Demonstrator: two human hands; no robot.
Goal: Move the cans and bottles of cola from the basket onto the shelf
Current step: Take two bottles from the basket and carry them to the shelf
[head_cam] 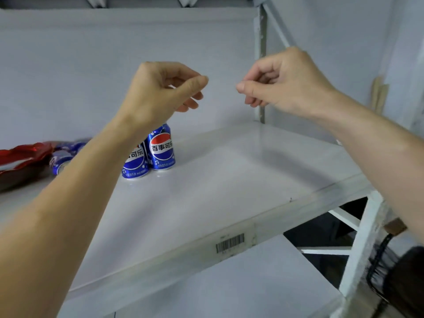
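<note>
Cans: two cola cans [149,154] upright on shelf [229,180], below left hand [158,92].
Hands: left and right hand [286,83] loosely curled, empty.
Remaining: basket unseen; count unknown.

Both forearms are bare to the edge of the picture, with no sleeves, watch or bracelet in view. The left hand [158,88] and right hand [284,86] wear no gloves and no rings (only a few fingers show fully). The nails that show are short and unpainted.
</note>
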